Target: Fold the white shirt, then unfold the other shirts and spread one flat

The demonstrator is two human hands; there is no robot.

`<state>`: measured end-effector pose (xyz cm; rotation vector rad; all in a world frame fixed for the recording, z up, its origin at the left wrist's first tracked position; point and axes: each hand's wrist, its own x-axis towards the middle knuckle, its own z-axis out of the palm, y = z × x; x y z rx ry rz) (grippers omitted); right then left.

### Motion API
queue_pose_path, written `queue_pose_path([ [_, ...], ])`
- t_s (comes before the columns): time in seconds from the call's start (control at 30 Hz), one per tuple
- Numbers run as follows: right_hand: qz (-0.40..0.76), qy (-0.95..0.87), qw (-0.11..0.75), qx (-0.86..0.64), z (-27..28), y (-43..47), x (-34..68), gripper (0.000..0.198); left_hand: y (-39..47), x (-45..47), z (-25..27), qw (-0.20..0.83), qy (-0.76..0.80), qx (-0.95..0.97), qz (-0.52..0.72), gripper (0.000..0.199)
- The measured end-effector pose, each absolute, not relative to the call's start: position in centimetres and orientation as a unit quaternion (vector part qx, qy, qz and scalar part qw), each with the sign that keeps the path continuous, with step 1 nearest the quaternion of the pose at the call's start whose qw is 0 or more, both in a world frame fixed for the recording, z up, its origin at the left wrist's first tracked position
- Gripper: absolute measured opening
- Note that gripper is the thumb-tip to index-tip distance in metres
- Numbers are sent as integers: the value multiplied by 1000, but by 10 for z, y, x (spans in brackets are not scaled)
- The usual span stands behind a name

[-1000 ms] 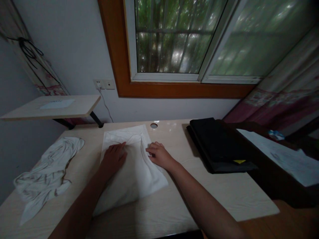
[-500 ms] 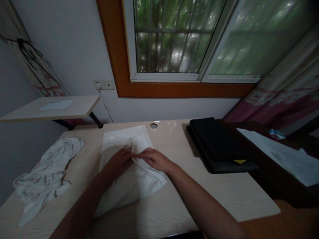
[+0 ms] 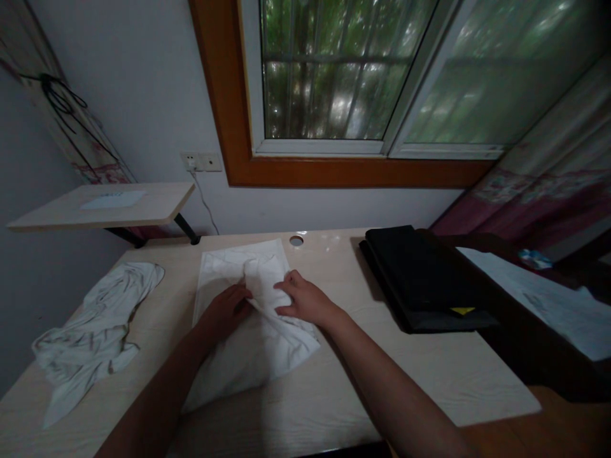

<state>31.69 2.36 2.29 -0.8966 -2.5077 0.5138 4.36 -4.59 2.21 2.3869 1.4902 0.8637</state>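
A white cloth (image 3: pixel 238 362), its exact kind unclear, lies spread in front of me with a raised, bunched fold near its middle. My left hand (image 3: pixel 226 312) pinches the left side of that fold between thumb and fingers. Over the right side of the same fold is my right hand (image 3: pixel 305 299), thumb and fingers apart with a gap between them. Its fingertips are at the cloth, but whether they touch it I cannot tell. A second white cloth (image 3: pixel 95 318) lies crumpled to the left, apart from both hands.
The pale wooden desk (image 3: pixel 329 381) carries a black folded case (image 3: pixel 420 273) on the right. A raised shelf (image 3: pixel 162 202) with a paper label stands at the back left. Behind the desk are a wall socket (image 3: pixel 200 161) and a window. Printed paper (image 3: pixel 539 299) lies on a dark surface at right.
My right hand has come away from my left fingertips and its fingers have spread. The fold between the hands now stands wider. My left hand stays nearly in place.
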Motion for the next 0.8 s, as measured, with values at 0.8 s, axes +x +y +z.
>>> queue_pose_path([
  [0.8, 172, -797, 379, -438, 35, 35, 336, 9, -46, 19, 26, -43, 577, 713, 396, 13],
])
